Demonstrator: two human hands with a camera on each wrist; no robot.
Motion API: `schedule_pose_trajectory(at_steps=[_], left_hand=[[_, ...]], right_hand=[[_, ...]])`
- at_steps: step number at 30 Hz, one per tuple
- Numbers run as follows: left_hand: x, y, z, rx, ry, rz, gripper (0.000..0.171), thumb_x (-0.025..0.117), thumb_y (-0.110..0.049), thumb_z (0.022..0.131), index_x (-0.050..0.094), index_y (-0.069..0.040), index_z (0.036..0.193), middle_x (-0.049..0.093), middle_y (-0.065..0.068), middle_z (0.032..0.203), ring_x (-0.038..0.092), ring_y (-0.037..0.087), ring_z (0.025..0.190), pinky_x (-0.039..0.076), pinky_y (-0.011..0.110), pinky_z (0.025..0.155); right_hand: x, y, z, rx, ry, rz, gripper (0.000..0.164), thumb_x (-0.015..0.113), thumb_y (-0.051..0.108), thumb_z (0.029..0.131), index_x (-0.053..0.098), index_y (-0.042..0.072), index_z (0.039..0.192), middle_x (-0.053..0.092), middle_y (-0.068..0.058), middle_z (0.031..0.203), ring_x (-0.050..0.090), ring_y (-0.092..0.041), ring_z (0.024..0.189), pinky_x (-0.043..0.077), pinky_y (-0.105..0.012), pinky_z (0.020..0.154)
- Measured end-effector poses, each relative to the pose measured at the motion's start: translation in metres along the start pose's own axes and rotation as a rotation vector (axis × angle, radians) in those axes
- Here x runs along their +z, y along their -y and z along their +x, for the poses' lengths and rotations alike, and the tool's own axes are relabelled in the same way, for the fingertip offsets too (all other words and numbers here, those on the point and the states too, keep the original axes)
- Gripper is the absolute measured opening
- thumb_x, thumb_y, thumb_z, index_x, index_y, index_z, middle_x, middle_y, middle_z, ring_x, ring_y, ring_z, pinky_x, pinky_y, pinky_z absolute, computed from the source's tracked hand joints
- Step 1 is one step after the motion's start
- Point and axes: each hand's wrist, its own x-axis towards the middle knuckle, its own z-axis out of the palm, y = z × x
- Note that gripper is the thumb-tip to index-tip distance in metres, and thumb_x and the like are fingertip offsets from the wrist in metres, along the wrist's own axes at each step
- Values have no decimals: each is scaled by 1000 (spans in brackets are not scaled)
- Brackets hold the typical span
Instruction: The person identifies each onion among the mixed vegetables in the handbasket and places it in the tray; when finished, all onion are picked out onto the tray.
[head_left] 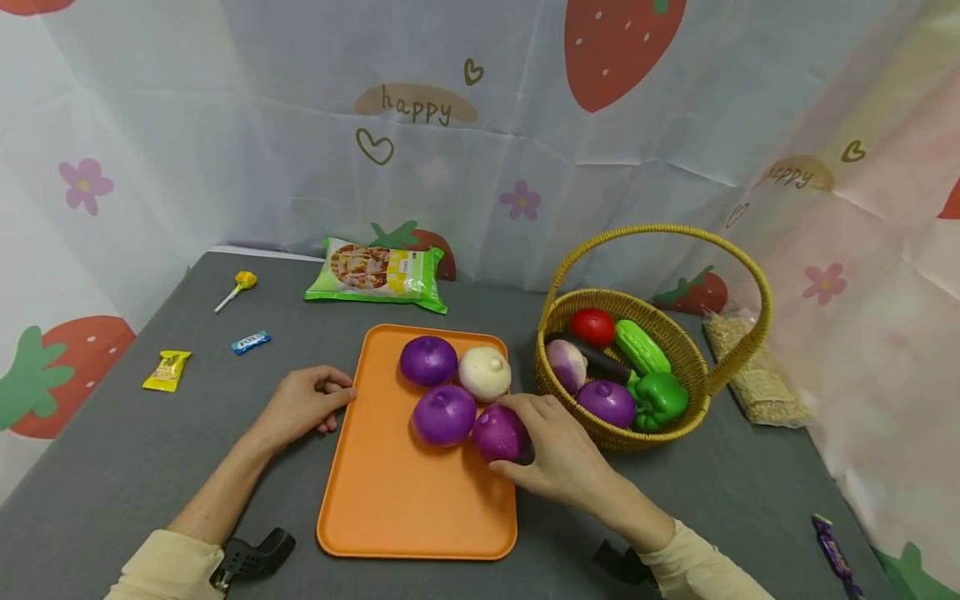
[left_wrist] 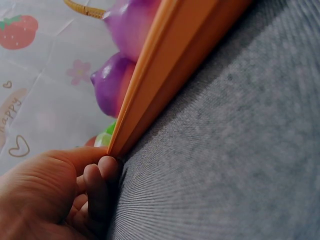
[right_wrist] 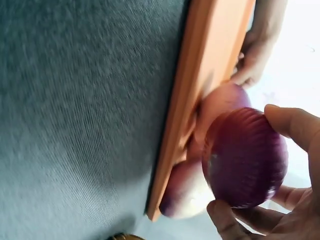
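My right hand (head_left: 558, 450) grips a dark purple onion (right_wrist: 245, 157) between thumb and fingers, above the right side of an orange tray (head_left: 416, 508). In the right wrist view, the onion's ribbed skin faces the camera. Two glossy purple onions (head_left: 444, 415) and a white turnip (head_left: 484, 373), purplish at one end, lie close by on the tray. At the tray's left rim, my left hand (head_left: 303, 404) pinches the edge, thumb on top and fingers curled beneath, as the left wrist view (left_wrist: 65, 185) shows.
A wicker basket (head_left: 549, 367) with a tall handle stands right of the tray, holding several vegetables. Behind lies a green food packet (head_left: 375, 273). A lollipop (head_left: 238, 288) and wrapped sweets (head_left: 167, 370) are at left; a bag of grains (head_left: 757, 371) and purple wrapper (head_left: 834, 550) at right.
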Motion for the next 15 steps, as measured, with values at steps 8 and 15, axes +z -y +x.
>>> schedule_pose_trajectory(at_steps=[8, 15], left_hand=[[0, 2, 1, 0, 0, 2, 28, 64, -23, 95, 64, 0, 111, 69, 9, 84, 61, 13, 54, 53, 28, 52], [0, 2, 1, -12, 1, 3, 29, 64, -25, 95, 64, -1, 111, 69, 8, 84, 61, 13, 54, 53, 28, 52]], right_hand=[[13, 4, 3, -36, 4, -21, 63, 85, 37, 73, 57, 18, 126, 61, -4, 120, 60, -18, 104, 54, -38, 89], [19, 4, 5, -58, -9, -61, 58, 83, 35, 74, 59, 16, 124, 65, -4, 121, 58, -21, 107, 52, -37, 93]])
